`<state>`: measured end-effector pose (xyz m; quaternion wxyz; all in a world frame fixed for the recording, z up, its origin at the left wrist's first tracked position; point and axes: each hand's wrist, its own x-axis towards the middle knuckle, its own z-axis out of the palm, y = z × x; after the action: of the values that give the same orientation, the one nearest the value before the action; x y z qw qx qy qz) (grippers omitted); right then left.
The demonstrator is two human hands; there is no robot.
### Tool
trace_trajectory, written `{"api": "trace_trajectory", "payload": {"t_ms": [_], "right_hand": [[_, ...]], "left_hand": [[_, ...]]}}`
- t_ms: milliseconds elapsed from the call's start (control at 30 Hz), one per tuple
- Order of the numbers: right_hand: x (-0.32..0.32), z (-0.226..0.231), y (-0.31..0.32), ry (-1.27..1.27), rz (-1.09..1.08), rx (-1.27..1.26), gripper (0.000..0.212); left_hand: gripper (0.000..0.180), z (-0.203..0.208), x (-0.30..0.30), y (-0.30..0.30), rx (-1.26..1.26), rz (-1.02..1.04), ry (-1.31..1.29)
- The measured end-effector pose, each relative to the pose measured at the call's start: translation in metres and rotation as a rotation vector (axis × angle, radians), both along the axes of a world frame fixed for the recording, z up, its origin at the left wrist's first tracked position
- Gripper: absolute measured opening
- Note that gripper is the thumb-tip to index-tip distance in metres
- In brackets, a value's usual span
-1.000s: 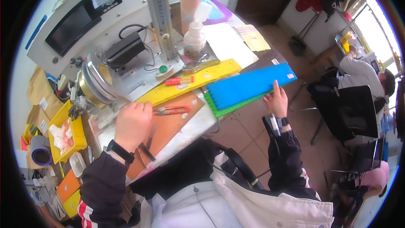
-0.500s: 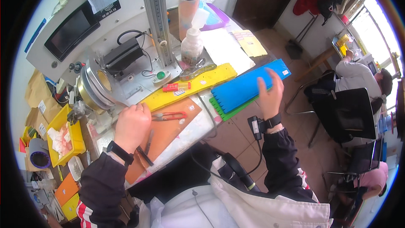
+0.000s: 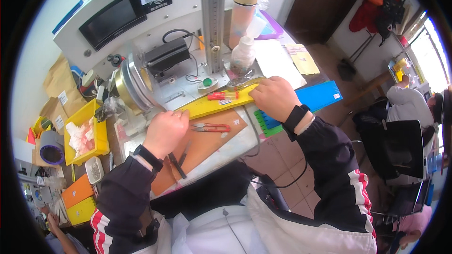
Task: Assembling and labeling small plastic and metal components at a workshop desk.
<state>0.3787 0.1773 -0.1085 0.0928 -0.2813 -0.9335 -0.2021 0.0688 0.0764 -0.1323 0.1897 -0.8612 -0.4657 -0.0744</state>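
Note:
My left hand [image 3: 167, 130] is closed at the left end of a long yellow board [image 3: 207, 107], close to the machine's metal wheel [image 3: 135, 84]. At the board's right end is my right hand [image 3: 277, 98], its fingers curled down, partly covering a blue notched board [image 3: 320, 95]. Whatever either hand pinches is too small or hidden to name. A small red item with a clear end [image 3: 222, 96] lies on the yellow board. Just in front, red-handled thread snips [image 3: 214, 127] rest on an orange-brown board [image 3: 219, 136] beside a dark narrow tool [image 3: 177, 165].
Behind the boards stand a metal upright [image 3: 214, 23], a white bottle [image 3: 243, 56] and a tall tumbler [image 3: 242, 16]. A yellow bin [image 3: 101, 136] holds crumpled material at left. A green notched board [image 3: 270, 130] overhangs the table edge. People sit at far right.
My right hand has moved left and down from open above the blue board to curled at the yellow board's right end. The left hand stays closed by the wheel. The view has shifted.

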Motion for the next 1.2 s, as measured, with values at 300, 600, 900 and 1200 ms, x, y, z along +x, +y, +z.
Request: {"api": "trace_trajectory", "payload": {"t_ms": [300, 600, 900, 1200], "right_hand": [[-0.008, 0.005, -0.006, 0.015, 0.052, 0.043, 0.008], [-0.007, 0.015, -0.028, 0.170, 0.125, 0.018, 0.009], [0.002, 0.011, -0.029, 0.214, 0.026, -0.064, 0.009], [0.001, 0.023, -0.034, 0.292, 0.060, -0.050, 0.012]], "left_hand": [[0.009, 0.003, 0.001, -0.002, -0.040, 0.046, -0.057], [0.004, 0.007, -0.005, -0.010, 0.067, 0.051, 0.019], [0.002, 0.005, -0.012, 0.003, -0.082, 0.024, -0.012], [0.007, 0.013, -0.009, -0.006, 0.001, 0.038, -0.027]]}}
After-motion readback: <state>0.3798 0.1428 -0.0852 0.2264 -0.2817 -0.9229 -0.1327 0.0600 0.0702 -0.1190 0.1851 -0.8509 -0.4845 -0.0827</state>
